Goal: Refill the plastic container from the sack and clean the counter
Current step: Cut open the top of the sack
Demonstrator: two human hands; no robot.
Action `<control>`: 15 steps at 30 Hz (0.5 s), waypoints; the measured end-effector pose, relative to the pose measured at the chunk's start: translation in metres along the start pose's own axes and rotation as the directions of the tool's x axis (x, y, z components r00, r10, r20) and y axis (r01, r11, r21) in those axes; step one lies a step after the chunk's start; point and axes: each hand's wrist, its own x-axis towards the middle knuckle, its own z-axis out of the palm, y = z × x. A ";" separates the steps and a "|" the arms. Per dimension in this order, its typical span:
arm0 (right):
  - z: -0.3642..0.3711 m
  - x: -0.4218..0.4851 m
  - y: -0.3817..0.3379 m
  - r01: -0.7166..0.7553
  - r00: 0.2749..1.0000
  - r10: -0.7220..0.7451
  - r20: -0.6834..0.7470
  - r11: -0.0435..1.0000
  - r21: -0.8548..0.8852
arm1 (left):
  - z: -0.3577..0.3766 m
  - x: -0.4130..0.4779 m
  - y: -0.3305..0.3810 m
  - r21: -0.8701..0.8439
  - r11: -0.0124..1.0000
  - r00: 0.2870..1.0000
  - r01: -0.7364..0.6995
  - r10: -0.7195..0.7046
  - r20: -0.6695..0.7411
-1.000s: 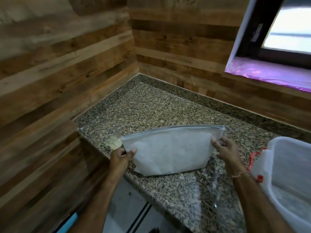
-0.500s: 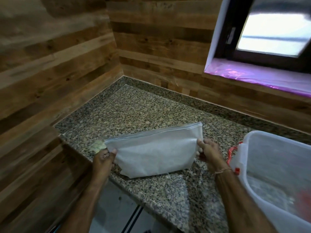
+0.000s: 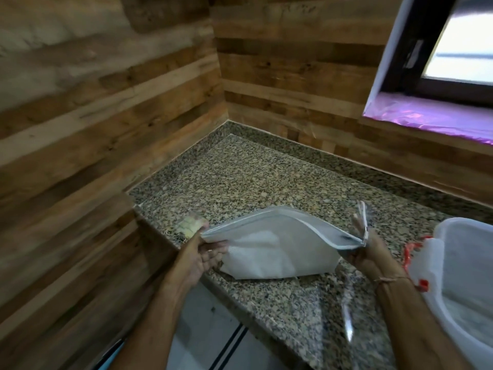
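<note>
A flat white woven sack (image 3: pixel 280 247) stands on its lower edge on the speckled granite counter (image 3: pixel 253 182). My left hand (image 3: pixel 205 253) grips its upper left corner. My right hand (image 3: pixel 366 249) holds the upper right corner, where the sack's layers spread apart. A large translucent plastic container (image 3: pixel 466 276) with red clips stands at the right edge of the counter, its top open; something whitish lies in its bottom.
A small yellowish object (image 3: pixel 190 225) lies on the counter just behind my left hand. Wood-panelled walls close the corner on the left and back. A window sill with purple film (image 3: pixel 432 118) is at the upper right. The counter's front edge runs below the sack.
The top edge of the sack has tilted and bowed upward, and its layers have parted at the right corner. Both hands keep their grip. The camera view has shifted slightly.
</note>
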 end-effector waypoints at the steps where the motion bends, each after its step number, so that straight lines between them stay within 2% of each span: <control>1: 0.000 0.001 -0.001 -0.012 1.000 0.012 0.007 0.998 -0.066 | 0.000 0.003 0.002 -0.005 0.999 0.999 0.032 -0.032 0.007; 4: -0.003 0.008 -0.004 -0.006 0.999 -0.006 -0.050 0.968 -0.250 | -0.006 0.012 0.006 0.099 0.993 0.997 0.064 -0.067 0.026; 9: -0.013 0.002 0.004 0.063 0.975 -0.161 -0.155 0.864 -0.500 | -0.014 0.012 -0.007 0.050 0.995 0.993 0.089 -0.092 0.068; 12: -0.013 0.002 -0.002 0.055 0.989 -0.137 -0.063 0.713 -0.699 | -0.020 0.019 -0.008 0.126 0.972 0.974 0.199 -0.210 0.084; 15: -0.003 0.007 -0.017 -0.034 0.996 -0.050 -0.071 0.529 -0.848 | -0.016 0.029 0.000 0.252 0.911 0.919 0.328 -0.369 0.138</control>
